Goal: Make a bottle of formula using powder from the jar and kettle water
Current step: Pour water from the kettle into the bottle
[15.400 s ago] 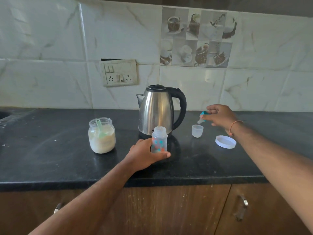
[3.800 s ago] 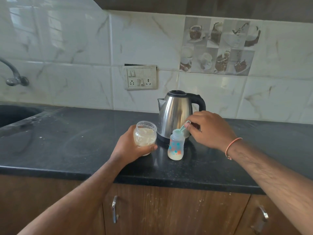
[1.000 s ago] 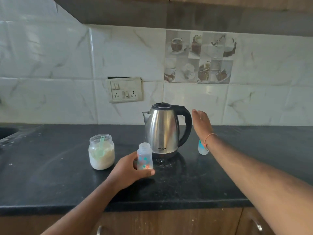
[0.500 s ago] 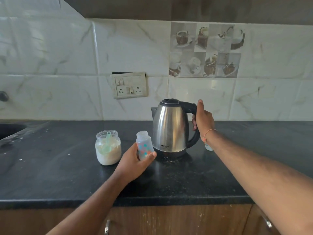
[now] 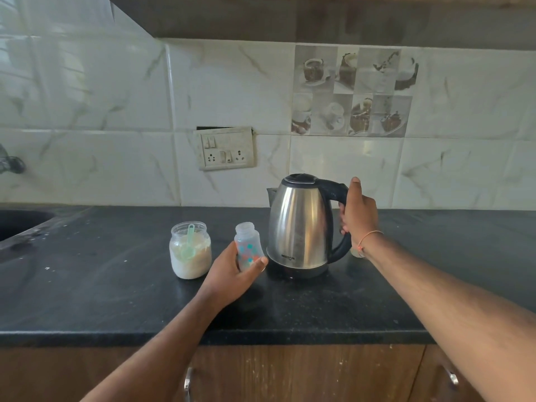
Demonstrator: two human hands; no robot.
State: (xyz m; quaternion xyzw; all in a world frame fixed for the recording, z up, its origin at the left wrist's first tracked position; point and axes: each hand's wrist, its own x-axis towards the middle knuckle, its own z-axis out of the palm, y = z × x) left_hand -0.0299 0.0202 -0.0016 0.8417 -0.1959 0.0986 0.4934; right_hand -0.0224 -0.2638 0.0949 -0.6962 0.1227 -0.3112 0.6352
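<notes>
Since half a second ago the right hand (image 5: 358, 216) has settled fully round the black handle of the kettle (image 5: 301, 224), fingers wrapped and thumb pointing up, while the left hand (image 5: 232, 274) has tipped the bottle (image 5: 249, 245) a little further, its open neck leaning away from the kettle toward the jar (image 5: 190, 250). The left hand's fingers and thumb curl round the lower half of the bottle, which looks lifted just off the black counter (image 5: 101, 291). The jar stands just beside it, uncapped, half full of pale powder with the green scoop (image 5: 188, 245) stuck in it. The kettle sits upright on the counter, spout facing left toward the bottle. Powder seems to be done with, so the step in hand is the water: the kettle is gripped but not yet raised. The next move likely calls for lifting it, bringing the spout over the narrow bottle neck, righting the bottle, and pouring slowly, since hot water could splash the holding fingers.
</notes>
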